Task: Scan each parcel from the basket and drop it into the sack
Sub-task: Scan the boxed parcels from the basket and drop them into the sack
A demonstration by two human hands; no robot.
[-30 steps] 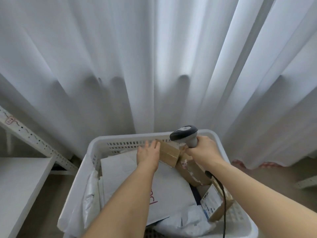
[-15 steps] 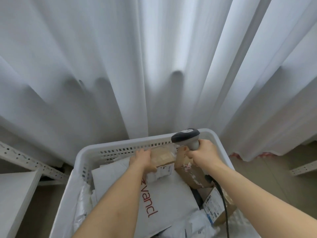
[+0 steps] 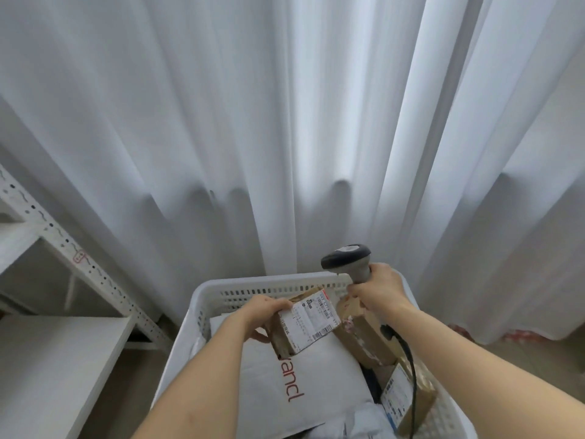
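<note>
The left hand [image 3: 264, 315] grips a small cardboard parcel [image 3: 304, 323] by its left end, label side up, raised just over the white basket [image 3: 202, 299] and above a large white mailer [image 3: 304, 384] that lies inside it. The right hand [image 3: 378, 289] is wrapped round the handle of a barcode scanner [image 3: 346, 259], whose head sits above the basket's far rim and points left, not plainly down at the label. The likeliest failure is a missed read: the barcode sits at the label's lower right edge, and the parcel is tilted, so the beam may skim past it. The one-ended hold could also let the box twist or slip back into the basket. The scanner's black cable [image 3: 408, 369] trails across a brown box [image 3: 364, 337] and another labelled parcel [image 3: 405, 397] and may snag when the arm swings. Room is tight ahead, where a white curtain [image 3: 285, 137] hangs just behind the rim; a metal shelf [image 3: 63, 248] stands to the left. The sack is not in view, so the drop path cannot be judged.
</note>
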